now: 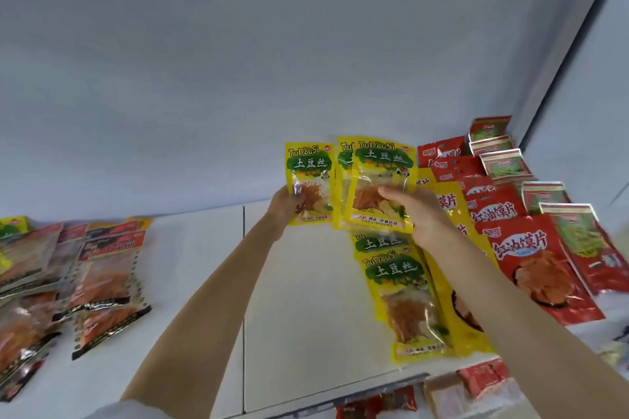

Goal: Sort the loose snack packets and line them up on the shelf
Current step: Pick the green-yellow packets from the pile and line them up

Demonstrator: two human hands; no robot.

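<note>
A single flat yellow plastic packet printed "TuDouSi" (309, 182) is held upright in the left hand (285, 203), pinched at its lower left edge, while a small fan of matching yellow packets (376, 184) is gripped by the right hand (413, 211), whose fingers are laid across the clear window in front. Both are raised just above the white shelf board (299, 299), close to the pale back wall (306, 61).

The step in hand is judged to be the gathering of like packets before they are laid down. It is best done by bringing the single packet flush against the fan, edges squared and print facing one way, and by then setting the stack at the head of the yellow row lying flat (405, 292) below the right hand. That row is overlapped like shingles, so the same overlap should be kept. The red packets (531, 258) just to the right should not be disturbed.

Both forearms are extended forward and upward, the wrists nearly level, the hands apart with the packets' edges almost meeting.
</note>
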